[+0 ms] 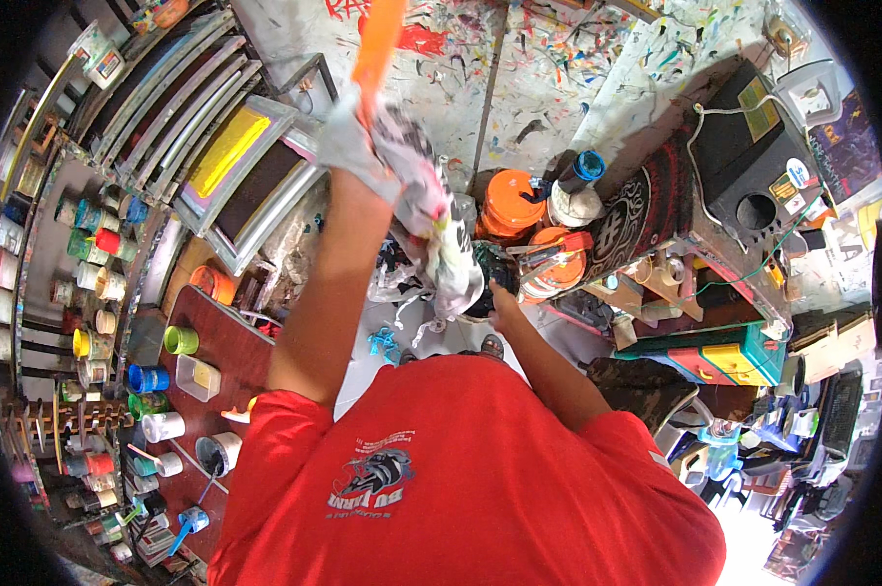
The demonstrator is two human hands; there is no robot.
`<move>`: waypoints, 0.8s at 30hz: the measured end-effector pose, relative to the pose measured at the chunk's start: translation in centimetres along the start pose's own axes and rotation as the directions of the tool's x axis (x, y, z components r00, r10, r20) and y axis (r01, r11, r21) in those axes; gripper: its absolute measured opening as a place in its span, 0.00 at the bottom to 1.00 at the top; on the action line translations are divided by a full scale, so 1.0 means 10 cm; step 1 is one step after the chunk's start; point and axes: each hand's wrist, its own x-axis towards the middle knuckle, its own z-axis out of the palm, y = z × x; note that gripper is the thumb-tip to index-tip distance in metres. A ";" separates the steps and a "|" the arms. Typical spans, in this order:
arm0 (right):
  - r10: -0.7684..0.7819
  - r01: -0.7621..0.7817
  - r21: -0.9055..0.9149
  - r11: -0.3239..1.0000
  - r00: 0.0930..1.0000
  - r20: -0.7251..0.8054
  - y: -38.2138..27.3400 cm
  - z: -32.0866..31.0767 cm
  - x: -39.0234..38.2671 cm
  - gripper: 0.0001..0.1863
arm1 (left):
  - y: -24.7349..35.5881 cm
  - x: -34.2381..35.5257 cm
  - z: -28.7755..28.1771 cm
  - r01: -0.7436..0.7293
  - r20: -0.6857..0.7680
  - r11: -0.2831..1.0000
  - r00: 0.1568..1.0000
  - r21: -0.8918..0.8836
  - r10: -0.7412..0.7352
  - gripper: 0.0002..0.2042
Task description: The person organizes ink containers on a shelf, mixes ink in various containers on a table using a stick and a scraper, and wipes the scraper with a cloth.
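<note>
My left hand (358, 161) is raised in front of me, its fingers mostly hidden in pale grey-white material. From that grip a stained rag (431, 210), white with black and pink patches, hangs down toward the floor. A flat orange strip (377, 49) sticks up beyond the same hand; whether I hold it too is unclear. Lower and to the right, my right hand (504, 305) is closed at a dark bundle or bag (494, 273), which I cannot make out. Crumpled clear plastic (392, 283) lies beside the rag's lower end.
Orange buckets (509, 203) and a white container with a blue lid (575, 200) stand by the paint-smeared wall (538, 88). Framed screens (236, 166) fill a rack at left. Paint pots crowd the red-brown table (231, 342) and shelves. A black box (753, 186) sits at right.
</note>
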 end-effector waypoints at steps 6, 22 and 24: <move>-0.034 -0.058 0.227 0.972 0.923 0.384 -0.12 0.56 0.29 0.15 | 0.72 -0.10 0.52 -0.389 0.109 0.866 0.921 0.313 0.374 0.09; -0.540 0.344 0.438 0.831 0.687 0.486 -1.11 1.39 -1.19 0.14 | -0.65 -0.69 -0.87 0.038 0.015 -0.093 0.859 0.995 0.513 0.06; -0.667 0.588 0.318 0.744 0.625 0.405 -1.20 1.54 -1.27 0.16 | -0.75 -0.69 -0.72 0.060 0.140 -0.435 0.900 0.898 0.413 0.05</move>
